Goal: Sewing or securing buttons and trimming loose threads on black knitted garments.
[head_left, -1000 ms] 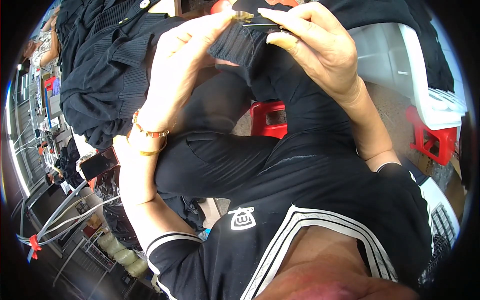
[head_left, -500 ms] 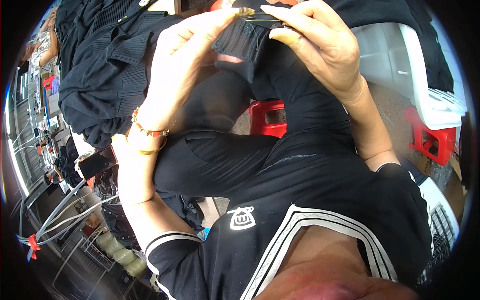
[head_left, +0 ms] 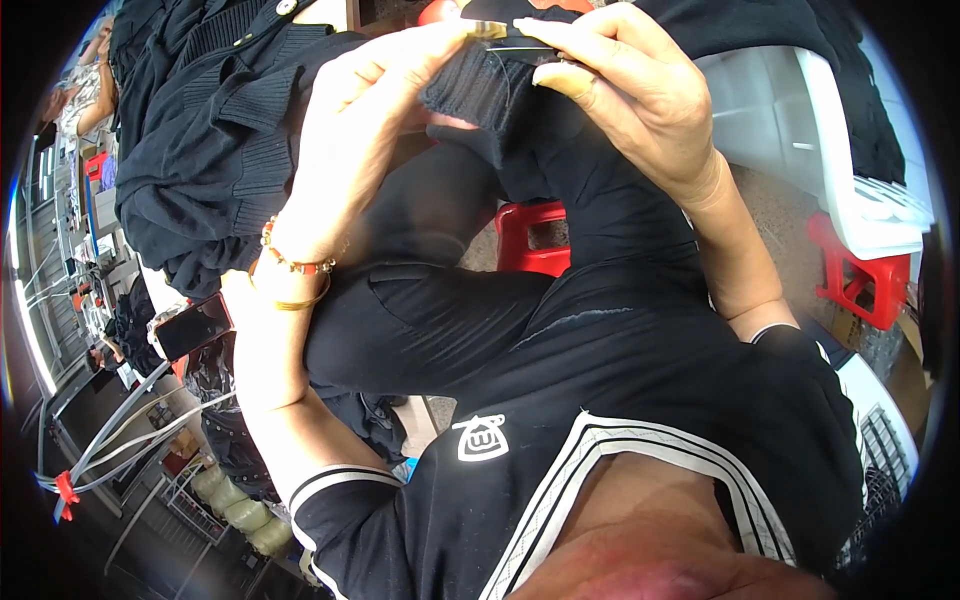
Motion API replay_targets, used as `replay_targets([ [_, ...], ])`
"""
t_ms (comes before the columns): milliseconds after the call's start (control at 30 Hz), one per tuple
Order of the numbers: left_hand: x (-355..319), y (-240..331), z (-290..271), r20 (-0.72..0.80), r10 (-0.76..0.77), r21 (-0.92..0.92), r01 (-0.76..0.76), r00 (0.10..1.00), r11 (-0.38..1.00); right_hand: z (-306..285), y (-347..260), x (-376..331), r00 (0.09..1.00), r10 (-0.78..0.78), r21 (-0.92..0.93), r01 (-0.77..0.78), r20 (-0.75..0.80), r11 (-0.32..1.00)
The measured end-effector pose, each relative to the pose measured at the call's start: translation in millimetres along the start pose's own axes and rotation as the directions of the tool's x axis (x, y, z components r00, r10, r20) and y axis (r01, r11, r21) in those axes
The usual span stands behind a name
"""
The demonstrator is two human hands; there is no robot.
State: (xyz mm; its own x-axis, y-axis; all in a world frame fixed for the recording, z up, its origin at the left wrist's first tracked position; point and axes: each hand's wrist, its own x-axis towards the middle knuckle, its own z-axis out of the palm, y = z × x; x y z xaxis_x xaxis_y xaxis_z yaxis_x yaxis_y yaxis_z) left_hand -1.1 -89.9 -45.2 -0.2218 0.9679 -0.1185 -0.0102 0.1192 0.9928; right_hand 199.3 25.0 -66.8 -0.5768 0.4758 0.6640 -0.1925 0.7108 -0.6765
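A black ribbed knit piece, like a garment cuff, is pinched in my left hand at the top of the view. My right hand faces it with thumb and fingers closed on a thin, shiny needle-like tool. The tool's tip points left, at the upper edge of the knit beside my left fingertips. Yellowish coverings show on my right thumb and a left fingertip. Some fingers of my left hand are hidden behind the knit.
Black knit cardigans are heaped at the left. A smartphone lies below them, near cables. At the right, a white plastic tub with black fabric stands by a red stool. Another red stool stands beyond my lap. A person is at far left.
Both hands have shifted very slightly left with the knit and the needle-like tool. The grips look the same.
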Motion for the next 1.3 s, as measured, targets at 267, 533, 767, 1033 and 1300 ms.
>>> replay_targets([
  [267, 0.5, -1.5, -0.5, 0.034, 0.003, -0.012, -0.003, 0.999, 1.000, 1.2, -1.0, 0.1, 0.999, 0.030, 0.009, -0.030, 0.011, 1.000],
  [533, -1.1, -0.8, -5.1, 0.060, 0.011, 0.066, -0.015, 0.998, 0.998, -2.3, -1.7, 1.2, 0.995, 0.069, 0.076, -0.075, 0.068, 0.994],
  [767, -0.5, -0.6, -3.8, 0.064, 0.035, 0.044, -0.037, 0.997, 0.998, -3.4, -2.8, 3.2, 0.989, 0.113, 0.142, -0.126, 0.097, 0.982],
  [1033, -2.2, 2.5, -0.9, 0.025, -0.013, 0.072, 0.012, 1.000, 0.997, -5.0, -3.6, 1.8, 0.984, 0.137, 0.143, -0.152, 0.113, 0.978],
  [1300, 1.4, 0.8, -2.2, 0.026, -0.009, 0.039, 0.008, 1.000, 0.999, -5.1, 14.9, -8.5, 0.992, 0.046, 0.080, -0.055, 0.116, 0.995],
])
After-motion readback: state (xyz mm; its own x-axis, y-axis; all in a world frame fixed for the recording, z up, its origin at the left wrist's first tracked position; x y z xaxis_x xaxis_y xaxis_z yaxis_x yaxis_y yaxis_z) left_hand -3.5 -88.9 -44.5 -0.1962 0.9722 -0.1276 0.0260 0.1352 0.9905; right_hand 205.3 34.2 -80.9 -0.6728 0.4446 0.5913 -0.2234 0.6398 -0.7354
